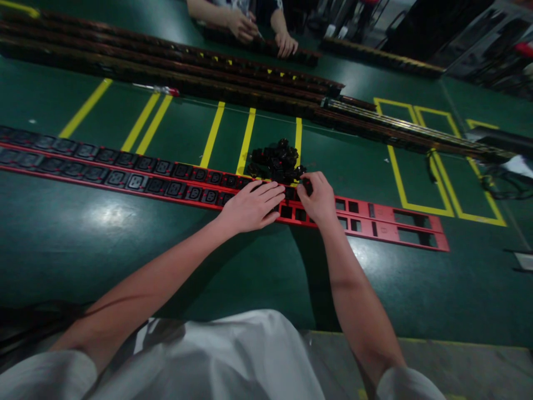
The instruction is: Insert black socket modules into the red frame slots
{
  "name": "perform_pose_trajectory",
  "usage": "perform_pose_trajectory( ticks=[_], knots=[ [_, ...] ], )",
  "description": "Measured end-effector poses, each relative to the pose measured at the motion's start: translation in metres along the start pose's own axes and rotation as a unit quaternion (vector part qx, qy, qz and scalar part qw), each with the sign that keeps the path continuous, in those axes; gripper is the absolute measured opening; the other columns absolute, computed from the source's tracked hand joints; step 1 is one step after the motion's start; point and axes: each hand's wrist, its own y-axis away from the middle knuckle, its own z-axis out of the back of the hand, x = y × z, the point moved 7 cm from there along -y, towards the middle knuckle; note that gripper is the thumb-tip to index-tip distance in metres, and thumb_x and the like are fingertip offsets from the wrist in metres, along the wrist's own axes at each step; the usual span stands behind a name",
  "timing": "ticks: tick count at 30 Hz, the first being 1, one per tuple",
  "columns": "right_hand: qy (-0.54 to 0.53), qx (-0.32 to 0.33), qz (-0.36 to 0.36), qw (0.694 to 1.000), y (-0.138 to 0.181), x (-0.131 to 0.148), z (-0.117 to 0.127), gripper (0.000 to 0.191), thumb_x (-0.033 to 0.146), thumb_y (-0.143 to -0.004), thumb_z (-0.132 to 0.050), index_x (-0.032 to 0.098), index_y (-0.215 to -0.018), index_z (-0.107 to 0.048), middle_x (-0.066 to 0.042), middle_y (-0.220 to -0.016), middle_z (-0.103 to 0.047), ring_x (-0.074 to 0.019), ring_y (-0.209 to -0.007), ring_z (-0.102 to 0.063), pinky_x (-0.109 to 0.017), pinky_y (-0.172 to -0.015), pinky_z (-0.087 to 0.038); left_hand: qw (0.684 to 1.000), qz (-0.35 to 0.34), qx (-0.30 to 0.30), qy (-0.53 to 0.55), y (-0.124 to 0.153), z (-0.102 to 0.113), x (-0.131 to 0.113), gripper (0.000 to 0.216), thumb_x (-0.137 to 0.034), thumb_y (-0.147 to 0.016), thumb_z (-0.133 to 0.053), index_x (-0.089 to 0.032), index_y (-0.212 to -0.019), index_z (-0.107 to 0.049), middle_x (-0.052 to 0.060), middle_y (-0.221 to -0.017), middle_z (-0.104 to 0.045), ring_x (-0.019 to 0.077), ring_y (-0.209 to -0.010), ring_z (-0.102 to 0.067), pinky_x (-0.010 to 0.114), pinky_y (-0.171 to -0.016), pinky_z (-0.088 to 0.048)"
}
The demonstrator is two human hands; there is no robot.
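Observation:
Two long red panels [400, 228] lie side by side across the green table, their left stretch filled with black sockets [137, 182] and their right stretch showing bare cut-outs. My left hand [252, 205] lies flat on the panels with fingers stretched out, covering the last filled sockets. My right hand [318, 197] is curled beside it, fingertips pinched on a black socket [307, 186] at the panel's far edge. A heap of loose black sockets [277, 161] sits just behind the panels, right in front of both hands.
Long dark strips [187, 72] with yellow marks lie across the far side of the table. Another person's two hands [262, 33] rest on them at the top. A red-handled screwdriver [160, 89] lies at far left. Yellow tape lines [245, 139] mark the table.

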Motion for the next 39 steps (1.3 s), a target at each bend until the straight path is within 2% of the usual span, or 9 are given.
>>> perform_pose_trajectory(
  ticks=[39],
  knots=[
    [0.002, -0.001, 0.001, 1.000, -0.0001, 0.0009, 0.0003, 0.015, 0.022, -0.090, -0.055, 0.021, -0.103, -0.063, -0.011, -0.105, -0.065, -0.0266, -0.099, -0.063, -0.041, -0.086, -0.051, 1.000, -0.004, 0.002, -0.015, 0.0005, -0.0007, -0.0002, 0.048, -0.038, -0.104, -0.042, -0.014, -0.144, -0.057, 0.010, -0.154, -0.052, 0.0276, -0.144, -0.047, 0.050, -0.119, -0.035]
  ],
)
